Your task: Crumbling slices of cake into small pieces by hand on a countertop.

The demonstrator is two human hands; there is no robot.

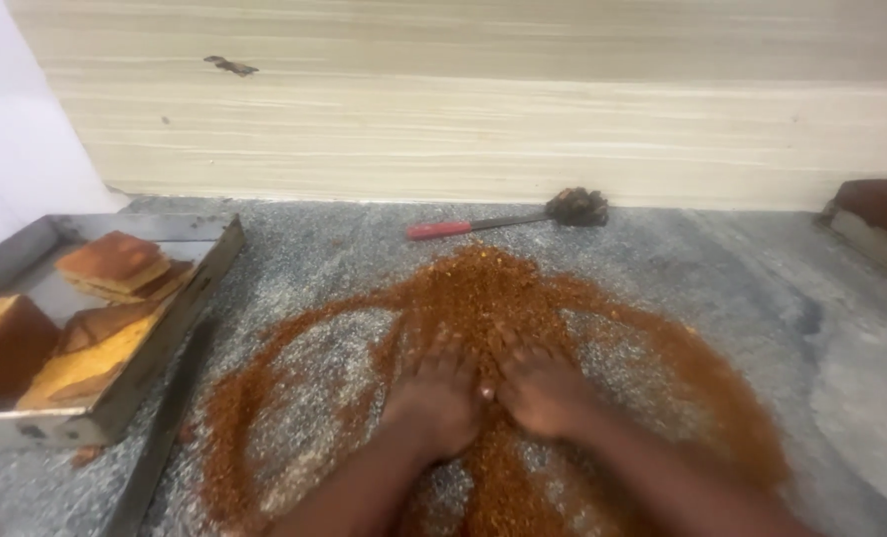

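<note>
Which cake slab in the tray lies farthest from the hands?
The dark-topped slab at the tray's left edge; the others lie further right, nearer the hands pressed in the crumbs.

Bakery kitchen: cake tray, crumb-strewn counter.

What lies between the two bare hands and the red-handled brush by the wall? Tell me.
A heap of reddish-brown crumbs, then bare grey stone counter, head view.

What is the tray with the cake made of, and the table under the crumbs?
The tray looks like metal: grey, shiny, with thin folded walls. The table looks like polished stone, maybe granite: grey, speckled, with a dull sheen. Both hands, left and right, press flat on the brown crumbs.
</note>
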